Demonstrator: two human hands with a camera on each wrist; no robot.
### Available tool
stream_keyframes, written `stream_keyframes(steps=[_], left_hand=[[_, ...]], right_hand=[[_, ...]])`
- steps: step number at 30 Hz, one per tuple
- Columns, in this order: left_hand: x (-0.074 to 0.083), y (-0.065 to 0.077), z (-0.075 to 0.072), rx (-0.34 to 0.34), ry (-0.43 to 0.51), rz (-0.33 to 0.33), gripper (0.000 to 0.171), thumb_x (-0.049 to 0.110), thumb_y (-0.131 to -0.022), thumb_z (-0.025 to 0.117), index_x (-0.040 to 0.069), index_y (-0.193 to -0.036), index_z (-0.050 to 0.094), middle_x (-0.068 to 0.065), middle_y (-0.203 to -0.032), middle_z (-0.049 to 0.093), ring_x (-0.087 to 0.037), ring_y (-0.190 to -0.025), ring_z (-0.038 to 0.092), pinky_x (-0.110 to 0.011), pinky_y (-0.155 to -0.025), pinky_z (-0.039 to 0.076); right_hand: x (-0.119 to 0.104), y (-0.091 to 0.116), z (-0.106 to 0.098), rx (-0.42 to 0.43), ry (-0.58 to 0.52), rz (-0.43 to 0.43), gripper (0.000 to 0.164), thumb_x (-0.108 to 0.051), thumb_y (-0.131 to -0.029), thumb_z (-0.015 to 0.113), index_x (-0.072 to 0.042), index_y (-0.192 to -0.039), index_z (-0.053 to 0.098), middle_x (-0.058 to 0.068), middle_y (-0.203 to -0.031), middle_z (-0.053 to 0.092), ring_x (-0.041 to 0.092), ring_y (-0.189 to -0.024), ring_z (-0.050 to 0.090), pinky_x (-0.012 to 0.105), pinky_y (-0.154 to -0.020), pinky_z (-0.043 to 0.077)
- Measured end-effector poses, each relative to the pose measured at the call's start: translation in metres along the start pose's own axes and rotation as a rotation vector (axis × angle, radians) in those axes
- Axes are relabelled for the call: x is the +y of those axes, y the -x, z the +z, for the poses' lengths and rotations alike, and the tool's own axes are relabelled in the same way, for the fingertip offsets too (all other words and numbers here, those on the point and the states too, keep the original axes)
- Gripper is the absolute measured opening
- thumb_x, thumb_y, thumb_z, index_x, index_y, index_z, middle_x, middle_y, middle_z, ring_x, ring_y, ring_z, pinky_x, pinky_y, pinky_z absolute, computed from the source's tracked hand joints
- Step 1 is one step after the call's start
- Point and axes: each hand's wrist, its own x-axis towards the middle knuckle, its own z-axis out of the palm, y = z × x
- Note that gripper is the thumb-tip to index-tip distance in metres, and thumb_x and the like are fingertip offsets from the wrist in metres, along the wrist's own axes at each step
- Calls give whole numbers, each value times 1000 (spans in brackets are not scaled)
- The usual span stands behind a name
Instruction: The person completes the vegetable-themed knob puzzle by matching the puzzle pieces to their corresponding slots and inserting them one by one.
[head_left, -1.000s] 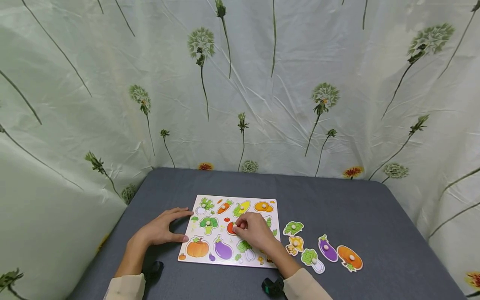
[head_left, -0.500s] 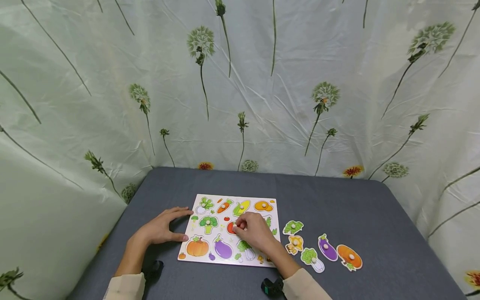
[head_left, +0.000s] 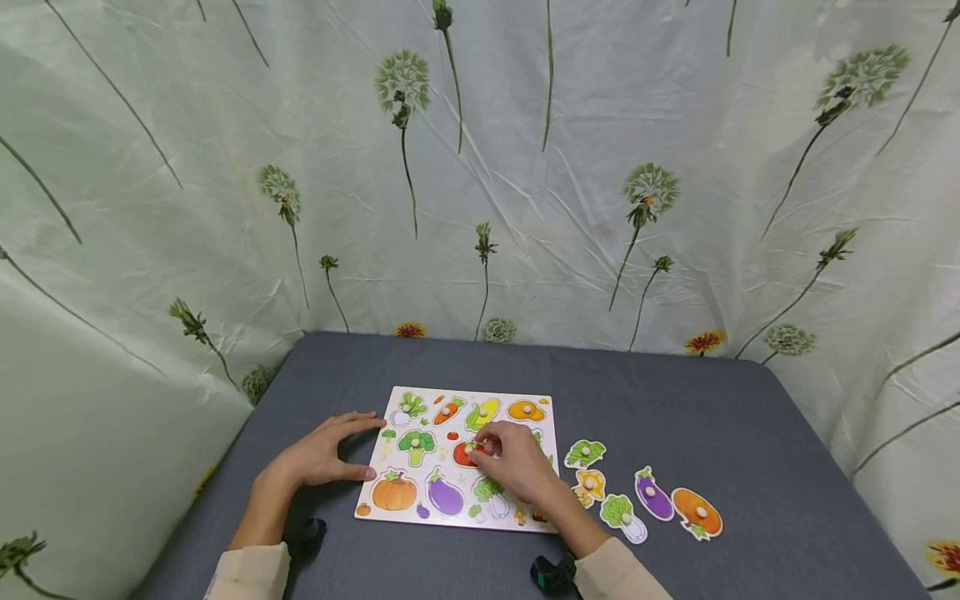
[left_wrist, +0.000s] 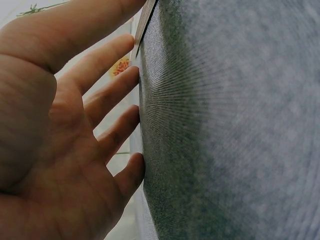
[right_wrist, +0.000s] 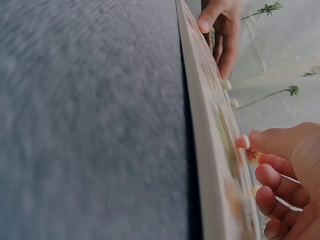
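On the table lies a white vegetable puzzle board (head_left: pixel 420 521). At its left edge my left hand (head_left: pixel 318 454) has its fingers spread, the thumb and fingertips right at the rim. In the left wrist view the left hand (left_wrist: pixel 75 135) has nothing in its grasp. My right hand (head_left: pixel 521 467) is over the middle of the board, at the tomato piece (head_left: pixel 461 454), which lies in the board. In the right wrist view, the right thumb is beside a knob (right_wrist: pixel 243 141), with a gap between thumb and loosely bent fingers (right_wrist: pixel 280 185).
Right of the board lie loose pieces: a green leafy one (head_left: pixel 585 453), a yellow mushroom-like one (head_left: pixel 590 483), a bok choy (head_left: pixel 624 518), an eggplant (head_left: pixel 654 493) and a pumpkin (head_left: pixel 697 512). Broccoli (head_left: pixel 416 447) and carrot (head_left: pixel 449 412) pieces with knobs are in the board. A floral curtain (head_left: pixel 480 167) hangs behind.
My right hand has shifted slightly right and its fingers have loosened, so more of the tomato piece shows. The left hand has stayed at the board's edge.
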Motion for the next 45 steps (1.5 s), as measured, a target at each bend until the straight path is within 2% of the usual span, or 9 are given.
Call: stream_keyframes(steps=[11, 19, 25, 33, 40, 45], left_hand=[[2, -4, -1, -2, -3, 0, 87, 56, -75, 86, 23, -150, 55, -18, -159, 43, -51, -147, 34, -75, -108, 33], [3, -6, -2, -4, -3, 4, 87, 57, -75, 87, 23, -149, 55, -19, -159, 43, -51, -147, 34, -76, -108, 32], [4, -4, -3, -11, -1, 3, 87, 56, -76, 86, 23, -150, 55, -19, -159, 43, -51, -147, 33, -76, -108, 33], [4, 1, -5, -17, 7, 7, 86, 54, -77, 86, 21, -150, 55, -21, -158, 43, -53, -146, 34, -76, -108, 32], [2, 0, -2, -14, -3, 16, 87, 55, -77, 86, 20, -150, 55, -22, -158, 44, -53, -144, 36, -76, -106, 34], [0, 0, -1, -11, -6, 24, 86, 55, -77, 86, 21, -150, 55, -21, -158, 44, -53, -144, 36, -75, -106, 35]], right_hand=[[13, 7, -27, 102, 55, -5, 13, -19, -89, 82, -12, -99, 77, -9, -75, 58, 7, -69, 51, 21, -64, 43], [22, 17, -42, 145, 87, 25, 12, -17, -87, 84, -15, -97, 77, -13, -76, 58, 9, -72, 54, 22, -69, 46], [31, 24, -52, 178, 93, 27, 10, -15, -87, 84, -16, -95, 78, -13, -76, 60, 7, -72, 53, 23, -67, 45], [44, 33, -66, 207, 107, 14, 10, -13, -87, 84, -16, -94, 78, -11, -76, 60, 4, -70, 53, 22, -65, 45], [57, 43, -83, 225, 144, 43, 12, -14, -87, 83, -15, -98, 79, -9, -83, 66, 7, -78, 60, 27, -72, 52], [65, 49, -96, 204, 165, 70, 15, -16, -88, 83, -15, -102, 80, -8, -88, 68, 10, -82, 61, 30, -75, 52]])
